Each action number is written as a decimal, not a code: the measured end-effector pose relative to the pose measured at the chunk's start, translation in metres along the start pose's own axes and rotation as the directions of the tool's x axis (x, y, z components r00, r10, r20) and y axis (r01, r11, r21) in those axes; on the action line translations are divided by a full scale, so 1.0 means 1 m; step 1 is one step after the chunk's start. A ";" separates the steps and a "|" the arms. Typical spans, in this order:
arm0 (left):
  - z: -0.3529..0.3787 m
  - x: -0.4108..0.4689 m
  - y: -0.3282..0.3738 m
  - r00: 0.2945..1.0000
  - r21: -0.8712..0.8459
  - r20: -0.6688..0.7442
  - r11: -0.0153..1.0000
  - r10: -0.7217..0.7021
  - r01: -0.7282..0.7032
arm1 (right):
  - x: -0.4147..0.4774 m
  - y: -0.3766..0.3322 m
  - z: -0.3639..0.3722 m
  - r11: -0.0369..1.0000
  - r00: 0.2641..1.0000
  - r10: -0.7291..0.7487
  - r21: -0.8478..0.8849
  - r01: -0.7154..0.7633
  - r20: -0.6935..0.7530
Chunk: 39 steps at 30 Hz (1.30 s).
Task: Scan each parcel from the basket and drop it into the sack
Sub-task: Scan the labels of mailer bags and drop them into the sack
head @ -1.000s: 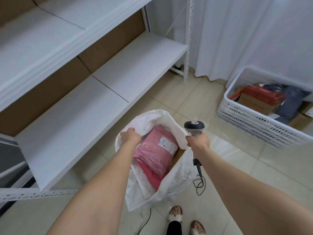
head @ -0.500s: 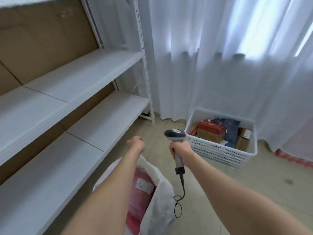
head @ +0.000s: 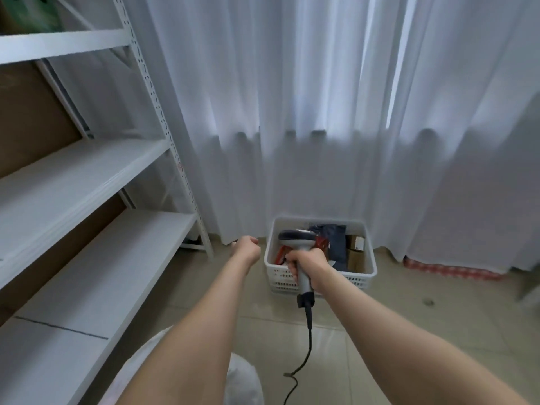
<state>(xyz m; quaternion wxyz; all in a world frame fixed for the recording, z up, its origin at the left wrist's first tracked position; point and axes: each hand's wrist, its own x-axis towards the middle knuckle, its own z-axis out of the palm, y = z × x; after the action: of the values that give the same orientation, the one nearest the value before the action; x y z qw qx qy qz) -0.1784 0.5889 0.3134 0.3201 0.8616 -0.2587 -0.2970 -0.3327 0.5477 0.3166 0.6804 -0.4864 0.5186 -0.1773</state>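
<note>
1. Head view: the left hand [head: 247, 252] has its fingers curled and holds nothing.
2. The right hand [head: 311, 266] grips the scanner [head: 295, 238].
3. The parcels [head: 333, 244] lie in the basket [head: 361, 280]; the sack [head: 244, 381] is near the bottom edge; the labels are too blurred to read.

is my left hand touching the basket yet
Apart. The head view shows a strip of floor tile between the left hand and the left rim of the white basket; the hand holds nothing.
</note>
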 end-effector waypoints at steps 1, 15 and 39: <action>0.010 0.005 0.010 1.000 0.002 0.011 1.000 0.012 -0.012 | 0.008 -0.003 -0.011 1.000 1.000 0.000 -0.013 0.000 0.000; 0.187 0.119 0.166 0.996 0.050 0.090 0.999 -0.004 0.000 | 0.172 -0.066 -0.201 0.965 0.989 0.124 0.240 -0.102 -0.081; 0.406 0.500 0.178 0.930 0.331 0.270 0.931 -0.250 0.154 | 0.616 -0.059 -0.275 0.867 0.858 0.464 0.314 -0.387 -0.221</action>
<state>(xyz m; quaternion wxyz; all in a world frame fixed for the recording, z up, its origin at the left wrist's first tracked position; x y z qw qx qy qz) -0.1537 -0.0081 0.0143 0.1068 0.8658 -0.2567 -0.4161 -0.3129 -0.0708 0.0413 0.6770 -0.2345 0.6799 -0.1563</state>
